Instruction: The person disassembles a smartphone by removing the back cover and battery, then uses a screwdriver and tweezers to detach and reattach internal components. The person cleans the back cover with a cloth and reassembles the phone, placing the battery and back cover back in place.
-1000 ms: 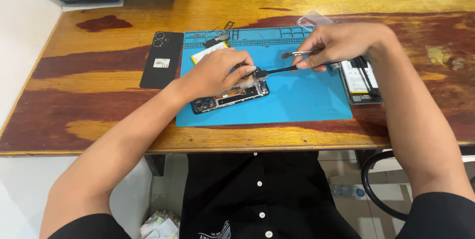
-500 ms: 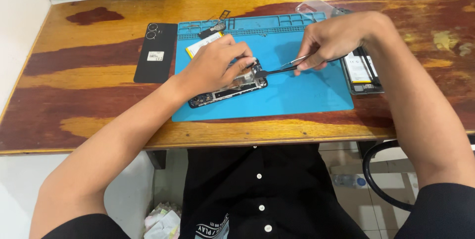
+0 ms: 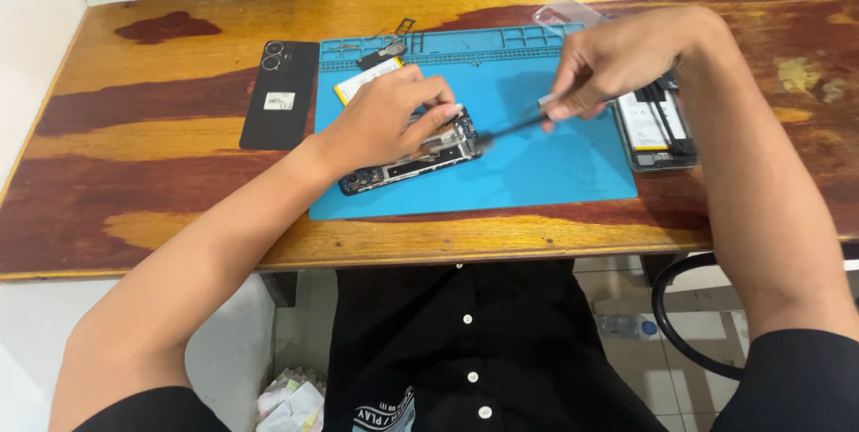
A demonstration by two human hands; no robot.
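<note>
Left hand (image 3: pixel 385 119) pins the opened phone (image 3: pixel 407 164) flat mid-mat (image 3: pixel 555 182) while right hand (image 3: pixel 617 61) pinches a screwdriver (image 3: pixel 510 131), best held steady and upright at the phone's end

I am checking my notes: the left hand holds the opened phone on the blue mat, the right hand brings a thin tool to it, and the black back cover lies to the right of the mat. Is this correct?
Not quite. In the head view the back cover lies to the left of the mat, not the right. The rest stands: the left hand holds the opened phone, and the right hand brings a thin tool to it.
</note>
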